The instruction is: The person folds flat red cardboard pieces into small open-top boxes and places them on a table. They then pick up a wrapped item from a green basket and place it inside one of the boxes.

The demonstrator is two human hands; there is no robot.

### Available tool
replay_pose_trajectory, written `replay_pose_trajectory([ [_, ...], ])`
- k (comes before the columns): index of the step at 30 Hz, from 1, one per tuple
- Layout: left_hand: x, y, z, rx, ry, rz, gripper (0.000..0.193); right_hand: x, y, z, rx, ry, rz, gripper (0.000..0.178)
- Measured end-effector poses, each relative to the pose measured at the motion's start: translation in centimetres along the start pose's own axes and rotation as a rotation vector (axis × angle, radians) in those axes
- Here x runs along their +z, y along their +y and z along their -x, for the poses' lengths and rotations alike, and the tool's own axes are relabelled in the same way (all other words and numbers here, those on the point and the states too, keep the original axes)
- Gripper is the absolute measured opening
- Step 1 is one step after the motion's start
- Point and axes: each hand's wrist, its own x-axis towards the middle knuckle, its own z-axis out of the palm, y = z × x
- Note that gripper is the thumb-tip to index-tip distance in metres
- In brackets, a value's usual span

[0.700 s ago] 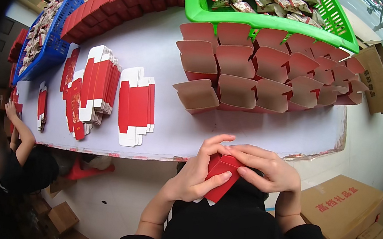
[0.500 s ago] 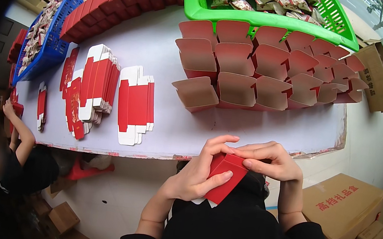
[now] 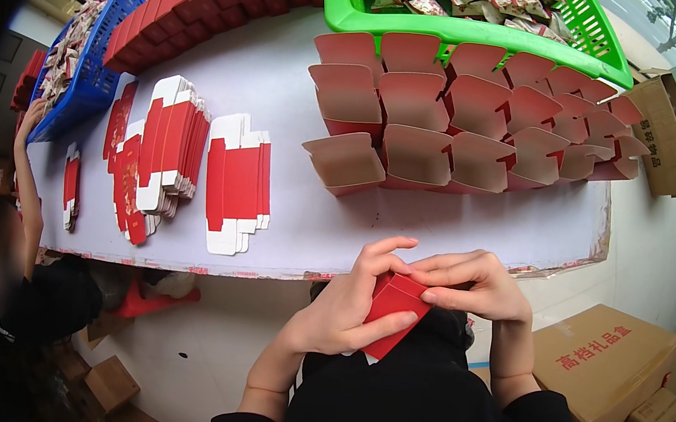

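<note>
Above my lap, just off the table's front edge, I hold a small red carton (image 3: 394,314) with both hands. My left hand (image 3: 346,304) wraps its left side, thumb across the front panel. The fingers and thumb of my right hand (image 3: 474,285) pinch its top right corner, where a flap is folded. White flap tips show at the carton's lower end. Beyond my hands stand rows of open-topped red cartons with pale insides (image 3: 418,155). To the left on the table lie flat red-and-white carton blanks (image 3: 238,187) and a thicker stack of them (image 3: 169,142).
A green basket (image 3: 477,38) of small wrapped packets stands behind the open cartons. A blue basket (image 3: 100,75) of packets is at far left, with a co-worker's hand (image 3: 35,113) at it. Closed red boxes (image 3: 183,18) line the back. Large cardboard boxes (image 3: 603,364) sit at right.
My hands keep hold of the red carton, with only a slight shift of fingers and carton. The co-worker's arm at left has reached up to the blue basket.
</note>
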Motion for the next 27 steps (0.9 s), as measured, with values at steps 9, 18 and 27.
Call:
replay_pose_trajectory([
  [9, 0.6, 0.3, -0.2, 0.046, 0.140, -0.222, 0.065, 1.9, 0.7, 0.0, -0.304, 0.115, 0.341, 0.033],
  [18, 1.5, 0.0, -0.3, 0.077, 0.048, -0.440, 0.064, 0.8, 0.6, -0.2, -0.100, -0.029, 0.391, 0.066],
  [27, -5.0, -0.2, 1.5, -0.083, 1.050, -0.591, 0.021, -5.7, 2.8, 6.2, -0.363, 0.521, 0.068, 0.042],
])
